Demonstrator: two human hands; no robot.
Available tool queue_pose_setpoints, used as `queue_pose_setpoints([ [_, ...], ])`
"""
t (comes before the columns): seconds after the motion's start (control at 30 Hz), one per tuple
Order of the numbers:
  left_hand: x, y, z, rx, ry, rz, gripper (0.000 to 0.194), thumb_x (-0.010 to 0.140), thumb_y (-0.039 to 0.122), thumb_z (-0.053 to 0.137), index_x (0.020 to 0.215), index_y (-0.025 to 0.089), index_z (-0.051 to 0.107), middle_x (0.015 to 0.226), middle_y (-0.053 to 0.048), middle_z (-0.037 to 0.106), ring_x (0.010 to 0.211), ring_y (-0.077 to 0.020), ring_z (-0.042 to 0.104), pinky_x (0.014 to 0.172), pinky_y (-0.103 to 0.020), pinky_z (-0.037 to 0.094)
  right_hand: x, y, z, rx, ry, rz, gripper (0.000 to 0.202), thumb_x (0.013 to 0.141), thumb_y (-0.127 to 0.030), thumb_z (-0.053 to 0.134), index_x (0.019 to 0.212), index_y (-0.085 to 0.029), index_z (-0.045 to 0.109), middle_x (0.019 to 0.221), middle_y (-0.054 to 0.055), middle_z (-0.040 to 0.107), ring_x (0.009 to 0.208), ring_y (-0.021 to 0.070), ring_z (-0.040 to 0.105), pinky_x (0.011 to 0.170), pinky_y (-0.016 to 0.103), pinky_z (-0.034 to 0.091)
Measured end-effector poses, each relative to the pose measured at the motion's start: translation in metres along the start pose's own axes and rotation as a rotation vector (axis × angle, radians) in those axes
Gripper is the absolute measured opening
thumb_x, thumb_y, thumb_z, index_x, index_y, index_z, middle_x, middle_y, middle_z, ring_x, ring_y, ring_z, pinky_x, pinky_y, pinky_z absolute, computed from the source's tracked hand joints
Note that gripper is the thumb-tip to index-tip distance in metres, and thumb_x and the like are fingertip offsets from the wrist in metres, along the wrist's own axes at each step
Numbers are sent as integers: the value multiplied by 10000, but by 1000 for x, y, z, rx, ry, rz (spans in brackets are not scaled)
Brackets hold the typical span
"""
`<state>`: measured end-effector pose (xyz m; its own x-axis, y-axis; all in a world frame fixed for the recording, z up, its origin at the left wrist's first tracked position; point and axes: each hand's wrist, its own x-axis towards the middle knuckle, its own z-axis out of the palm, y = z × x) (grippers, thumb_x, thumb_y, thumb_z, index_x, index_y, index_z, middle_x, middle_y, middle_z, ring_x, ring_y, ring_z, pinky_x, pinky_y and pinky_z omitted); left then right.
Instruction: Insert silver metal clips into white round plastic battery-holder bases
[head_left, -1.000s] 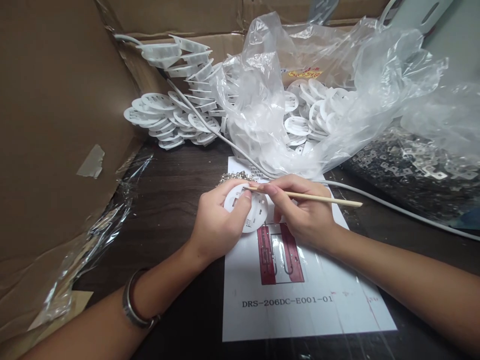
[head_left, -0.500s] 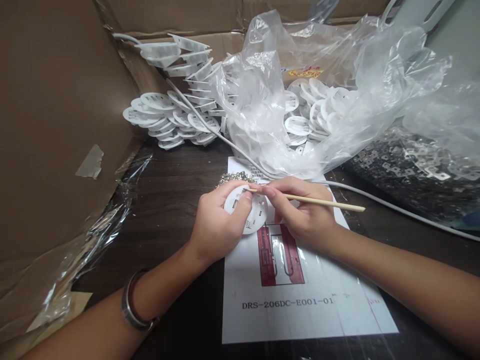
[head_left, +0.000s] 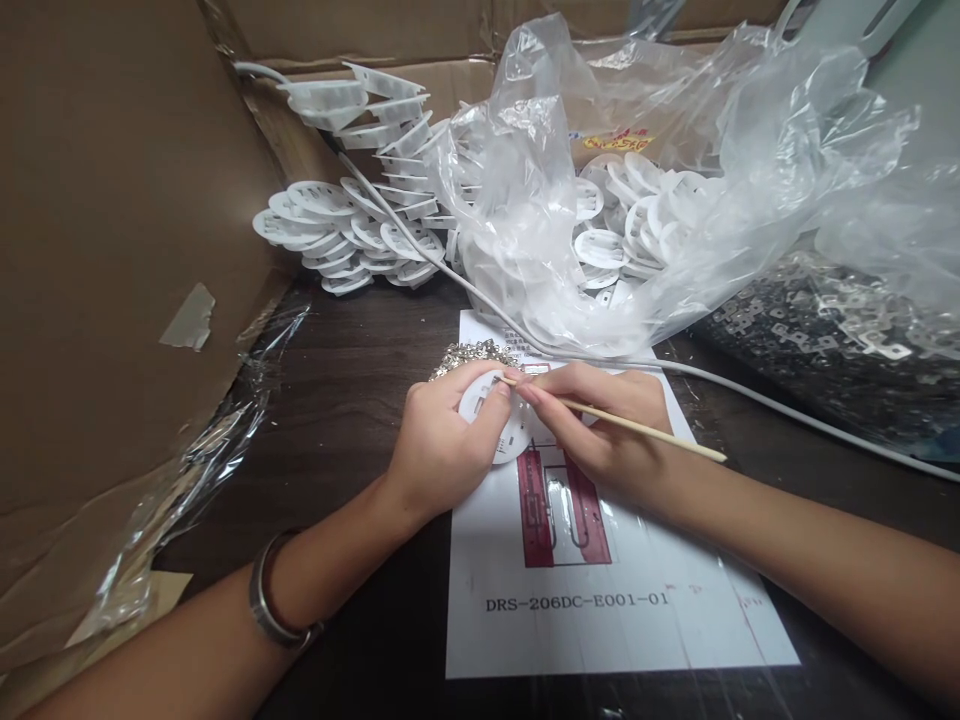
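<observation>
White disc [head_left: 517, 428] over printed sheet's [head_left: 555, 640] upper part, left hand [head_left: 442, 440] curled round it, thumb on face. Right hand [head_left: 615, 450] pinching wooden stick [head_left: 652, 430], tip at disc. Metal bits [head_left: 469, 357] at sheet's upper left, partly hidden. Cable [head_left: 411, 241] crosses sheet's top. Beyond sheet: plastic bag [head_left: 517, 170], piled discs [head_left: 330, 240]. Right of sheet: bagged metal clips [head_left: 832, 320].

Bare hands [head_left: 441, 440] and forearms [head_left: 341, 555], a narrow, dull silver-grey cuff bracelet [head_left: 260, 598] around the left one.
</observation>
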<state>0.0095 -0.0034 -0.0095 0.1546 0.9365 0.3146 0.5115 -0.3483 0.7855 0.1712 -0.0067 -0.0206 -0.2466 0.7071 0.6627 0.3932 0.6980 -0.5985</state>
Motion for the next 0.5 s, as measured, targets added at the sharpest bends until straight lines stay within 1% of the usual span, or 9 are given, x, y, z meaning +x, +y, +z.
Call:
queue_pose_setpoints([
  [0.13,0,0,0,37,-9,16,152,828,157,558,861,170,706,831,0,737,770,-136,674,712,-194,531,-1,-1,-1,-53,-38,-50,63,889,-128,590,869,-137,649,798,4,708,614,71,634,545,179,464],
  [0.27,0,0,0,63,-21,36,154,830,162,562,878,170,708,839,0,737,774,-133,675,722,-191,530,-3,0,-1,-97,-26,-94,51,889,-133,595,874,-133,644,821,0,715,639,58,639,583,152,468],
  [0.5,0,-1,1,81,-17,44,159,826,158,556,874,165,708,825,2,736,760,-128,674,720,-184,528,-6,3,1,-220,-30,-113,130,905,-190,589,794,-158,649,685,-21,679,514,56,566,510,176,418],
])
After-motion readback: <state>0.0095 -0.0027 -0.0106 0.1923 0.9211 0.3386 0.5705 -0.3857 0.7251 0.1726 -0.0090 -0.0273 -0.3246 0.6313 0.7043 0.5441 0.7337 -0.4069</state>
